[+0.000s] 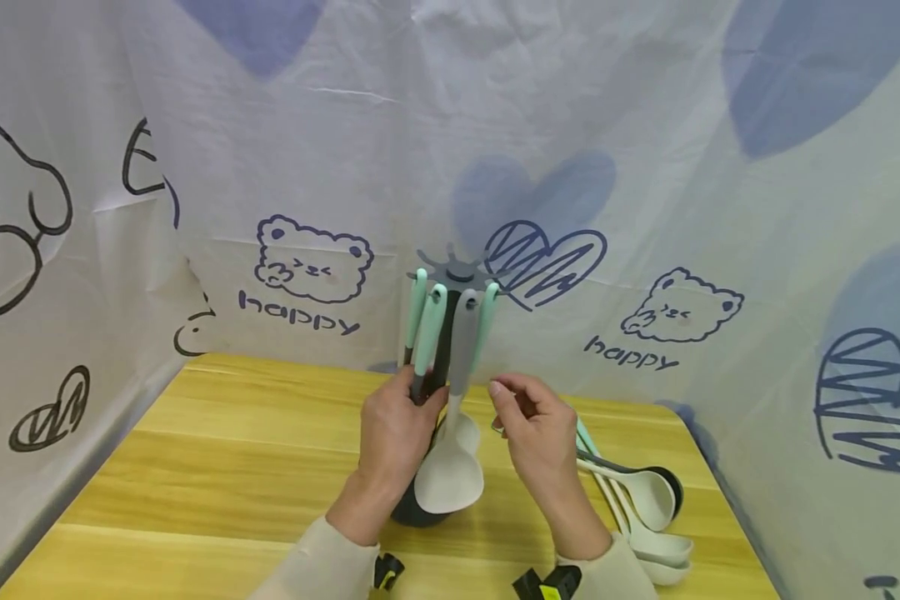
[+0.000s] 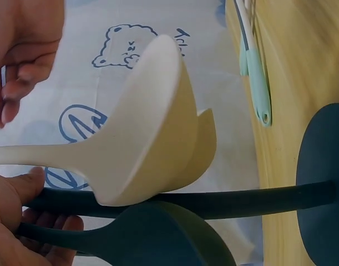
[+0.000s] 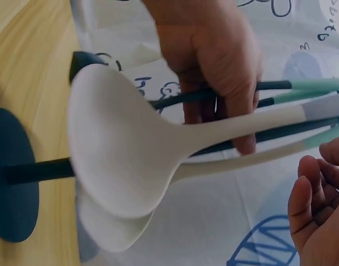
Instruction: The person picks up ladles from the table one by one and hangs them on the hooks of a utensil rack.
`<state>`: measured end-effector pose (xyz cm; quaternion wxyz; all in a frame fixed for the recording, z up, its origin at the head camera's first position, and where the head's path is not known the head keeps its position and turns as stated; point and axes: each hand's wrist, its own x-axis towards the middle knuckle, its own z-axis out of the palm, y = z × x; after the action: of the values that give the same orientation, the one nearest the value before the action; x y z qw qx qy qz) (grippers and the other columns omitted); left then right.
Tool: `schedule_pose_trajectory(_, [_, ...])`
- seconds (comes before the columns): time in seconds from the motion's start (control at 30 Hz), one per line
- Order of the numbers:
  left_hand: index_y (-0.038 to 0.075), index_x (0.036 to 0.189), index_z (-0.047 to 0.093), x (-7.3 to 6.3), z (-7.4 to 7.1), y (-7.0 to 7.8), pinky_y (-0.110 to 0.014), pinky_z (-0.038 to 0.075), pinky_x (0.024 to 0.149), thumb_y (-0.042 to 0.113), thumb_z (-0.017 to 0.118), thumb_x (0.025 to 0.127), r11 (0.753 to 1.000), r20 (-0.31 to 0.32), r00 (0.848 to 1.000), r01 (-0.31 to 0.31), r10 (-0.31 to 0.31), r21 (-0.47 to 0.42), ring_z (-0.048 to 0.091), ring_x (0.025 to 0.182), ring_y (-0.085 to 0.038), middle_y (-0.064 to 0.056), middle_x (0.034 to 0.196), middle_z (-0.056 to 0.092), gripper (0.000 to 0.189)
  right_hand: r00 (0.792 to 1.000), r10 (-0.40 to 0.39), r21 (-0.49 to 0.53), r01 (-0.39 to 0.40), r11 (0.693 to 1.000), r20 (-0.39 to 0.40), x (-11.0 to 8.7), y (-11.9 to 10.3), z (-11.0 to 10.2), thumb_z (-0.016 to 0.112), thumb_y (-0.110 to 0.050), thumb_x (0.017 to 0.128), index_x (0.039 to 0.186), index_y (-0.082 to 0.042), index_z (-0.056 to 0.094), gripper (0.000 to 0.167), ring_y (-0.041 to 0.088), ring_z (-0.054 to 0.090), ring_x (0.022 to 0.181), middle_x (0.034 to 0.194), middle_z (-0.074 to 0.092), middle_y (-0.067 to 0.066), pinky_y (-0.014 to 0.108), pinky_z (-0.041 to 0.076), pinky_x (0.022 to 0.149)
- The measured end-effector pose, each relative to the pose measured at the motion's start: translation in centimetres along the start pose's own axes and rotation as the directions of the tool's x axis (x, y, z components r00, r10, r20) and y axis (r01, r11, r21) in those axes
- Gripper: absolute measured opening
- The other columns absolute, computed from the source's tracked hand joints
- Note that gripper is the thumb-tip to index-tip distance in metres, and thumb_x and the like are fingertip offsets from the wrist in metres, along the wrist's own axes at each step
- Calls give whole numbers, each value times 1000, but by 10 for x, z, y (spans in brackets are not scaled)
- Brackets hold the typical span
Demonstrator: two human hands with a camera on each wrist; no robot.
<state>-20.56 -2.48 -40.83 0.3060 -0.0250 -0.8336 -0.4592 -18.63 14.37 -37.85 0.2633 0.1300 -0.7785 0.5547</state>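
Note:
A dark utensil rack [image 1: 461, 273] with a ring of hooks on top stands on the table, its round base [image 2: 324, 166] showing in the left wrist view. My left hand [image 1: 397, 425] grips its upright pole [image 2: 241, 200], thumb and fingers round it. On the front hangs a white ladle [image 1: 450, 479] with a grey handle; another white-headed utensil [image 3: 114, 233] hangs behind it. A dark-headed ladle [image 2: 158, 233] hangs by my left fingers, among mint handles [image 1: 431, 329]. To the right of the rack, my right hand [image 1: 543, 437] holds nothing, its fingers loosely curled.
On the right of the wooden table [image 1: 232, 467] lie more utensils: a white ladle [image 1: 648, 500], a black one [image 1: 677, 483] beneath it and white spoons [image 1: 663, 547]. A printed cloth [image 1: 420, 125] hangs close behind the rack and along both sides.

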Motion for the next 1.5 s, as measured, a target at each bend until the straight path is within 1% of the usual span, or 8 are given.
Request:
schedule_pose_trajectory(0.2, [9, 84, 70, 0, 3, -1, -36, 54, 52, 22, 87, 89, 997, -30, 997, -70, 71, 33, 71, 62, -24, -7, 70, 71, 22, 999, -21, -17, 22, 1000, 38, 6, -3, 11, 76, -13, 98, 113, -8, 79, 16, 25, 65, 58, 94, 76, 7, 24, 51, 49])
schedule_pose_trajectory(0.33, [9, 75, 66, 4, 2, -4, -34, 47, 45, 18, 88, 86, 989, -60, 989, -131, 135, 66, 66, 53, -24, -7, 59, 64, 26, 998, -30, -20, 31, 999, 50, 6, -3, 17, 77, -11, 97, 114, -7, 79, 17, 21, 64, 57, 93, 73, 8, 25, 51, 49])
schedule_pose_trajectory(0.57, [4, 76, 75, 13, -7, -15, -39, 50, 45, 11, 85, 84, 975, -61, 975, -210, 214, 67, 71, 55, -28, -9, 59, 69, 14, 996, -14, -38, 17, 999, 92, 4, -3, 26, 77, -13, 97, 113, -8, 81, 17, 15, 63, 57, 89, 71, 8, 26, 50, 49])
schedule_pose_trajectory(0.7, [7, 65, 69, 20, -15, -19, -35, 44, 43, 10, 81, 86, 974, 2, 976, -217, 217, 60, 59, 47, -21, -2, 50, 58, 25, 992, 2, -46, 4, 999, 128, -1, -4, 30, 78, -12, 96, 113, -9, 81, 17, 14, 62, 57, 88, 71, 6, 24, 48, 49])
schedule_pose_trajectory(0.9, [13, 60, 55, 29, -30, -21, -27, 34, 43, 13, 79, 91, 982, 171, 968, -190, 182, 27, 43, 45, -10, 8, 48, 42, 40, 986, 7, -37, -1, 999, 167, -9, -7, 37, 79, -10, 95, 111, -7, 81, 16, 5, 58, 59, 88, 71, 5, 22, 48, 51])
schedule_pose_trajectory(1.1, [9, 66, 64, 36, -37, -20, -29, 42, 55, 16, 82, 90, 988, 301, 942, -152, 149, -15, 47, 58, -15, 6, 56, 47, 30, 980, 6, -32, 1, 999, 199, -14, -10, 42, 79, -9, 95, 105, -7, 81, 11, 5, 57, 60, 86, 69, 4, 20, 46, 52])
schedule_pose_trajectory(1.23, [10, 65, 64, 40, -40, -22, -29, 42, 56, 15, 79, 91, 984, 378, 908, -167, 179, -65, 47, 58, -15, 6, 56, 46, 30, 978, -14, -17, 18, 1000, 209, -18, -11, 45, 80, -11, 94, 101, -8, 82, 7, 5, 55, 60, 84, 69, 4, 19, 43, 51])
schedule_pose_trajectory(1.5, [7, 78, 73, 48, -44, -27, -30, 49, 67, 5, 76, 92, 968, 475, 847, -166, 239, -190, 54, 64, -14, 2, 65, 63, 15, 975, -53, -14, 57, 998, 218, -22, -12, 47, 80, -11, 94, 101, -8, 82, 8, 4, 55, 60, 85, 72, 1, 21, 46, 52])
